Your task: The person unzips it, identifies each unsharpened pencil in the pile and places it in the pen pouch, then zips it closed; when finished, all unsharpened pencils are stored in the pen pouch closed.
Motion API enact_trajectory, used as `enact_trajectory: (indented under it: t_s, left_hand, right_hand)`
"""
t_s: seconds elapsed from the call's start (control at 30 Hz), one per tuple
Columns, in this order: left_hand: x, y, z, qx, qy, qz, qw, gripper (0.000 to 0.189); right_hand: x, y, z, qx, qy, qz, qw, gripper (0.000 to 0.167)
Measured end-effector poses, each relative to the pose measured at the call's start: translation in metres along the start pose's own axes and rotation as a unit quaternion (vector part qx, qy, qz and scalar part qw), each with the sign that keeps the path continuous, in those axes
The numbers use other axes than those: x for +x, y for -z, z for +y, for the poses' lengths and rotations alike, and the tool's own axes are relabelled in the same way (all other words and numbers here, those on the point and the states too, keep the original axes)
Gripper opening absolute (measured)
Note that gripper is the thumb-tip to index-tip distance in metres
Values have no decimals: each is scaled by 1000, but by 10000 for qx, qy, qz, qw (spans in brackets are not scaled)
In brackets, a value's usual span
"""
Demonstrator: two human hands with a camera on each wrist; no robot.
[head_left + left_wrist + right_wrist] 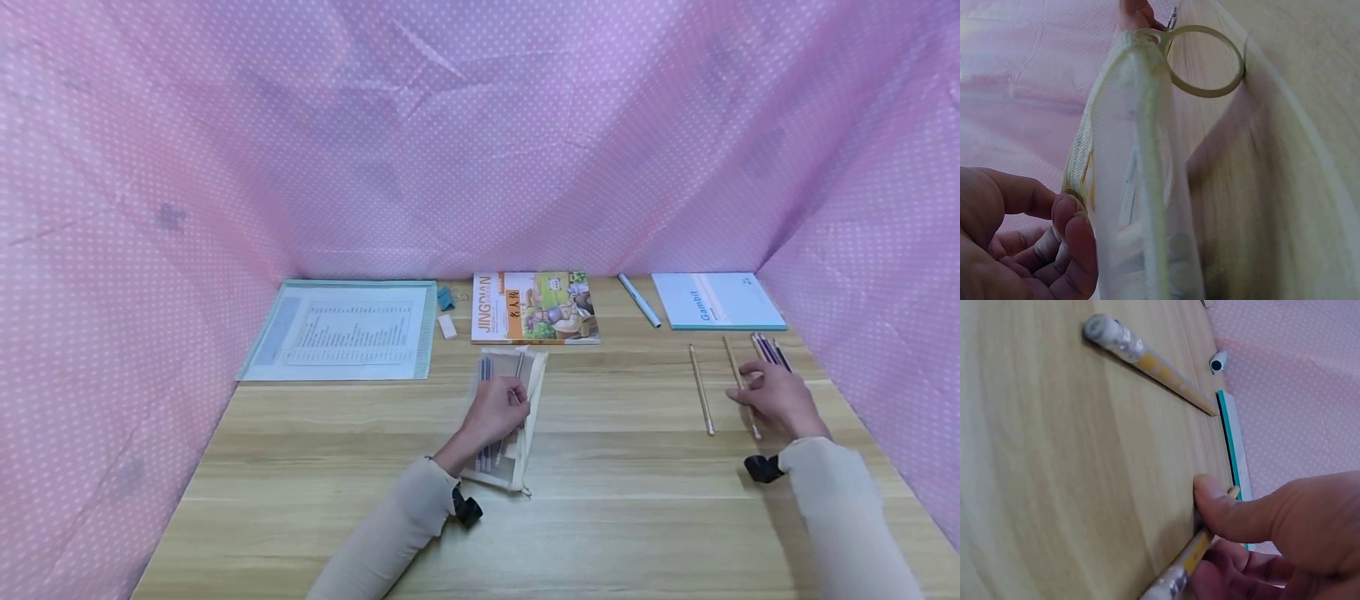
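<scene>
My left hand (495, 407) pinches the zippered edge of a see-through mesh pencil pouch (534, 392) at the middle of the table. Dark, slim sticks show through its mesh, partly hidden by the hand. In the left wrist view, finger and thumb meet at the cream zipper (1077, 159), and a ring (1209, 94) hangs from the pouch's far end. Over at the right, my right hand (780, 402) holds a yellow pencil (1196, 550) between thumb and fingers, low over the wood. Another yellow pencil (702, 392) lies to its left.
Several pens (762, 343) lie just beyond the right hand. Along the back are a light-blue notebook (723, 300), a blue pen-like stick (640, 300), an illustrated book (536, 308), a white eraser (447, 327), a teal binder clip (446, 298) and a document folder (352, 329). Pink dotted cloth (480, 150) surrounds the table.
</scene>
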State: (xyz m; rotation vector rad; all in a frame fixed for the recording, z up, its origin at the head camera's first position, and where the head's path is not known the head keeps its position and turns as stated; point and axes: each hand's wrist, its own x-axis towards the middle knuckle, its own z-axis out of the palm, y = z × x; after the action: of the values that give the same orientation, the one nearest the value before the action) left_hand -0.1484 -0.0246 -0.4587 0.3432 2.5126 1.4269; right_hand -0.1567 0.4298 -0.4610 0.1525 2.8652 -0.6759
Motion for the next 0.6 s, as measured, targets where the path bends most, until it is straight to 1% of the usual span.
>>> enact_trajectory:
  t_s: [0.2, 0.3, 0.47, 0.6]
  left_hand:
    - [0, 1, 0, 18, -44, 23, 10000, 9]
    - [0, 1, 0, 4, -58, 21, 10000, 8]
    - [0, 0, 0, -2, 10, 20, 10000, 9]
    - [-1, 0, 1, 67, 2, 69, 10000, 9]
  right_hand:
    - [3, 0, 0, 35, -17, -44, 10000, 54]
    - [3, 1, 0, 170, -57, -130, 9998, 51]
    - [1, 0, 1, 709, -134, -263, 9970, 53]
    - [-1, 1, 1, 1324, -184, -476, 9899, 55]
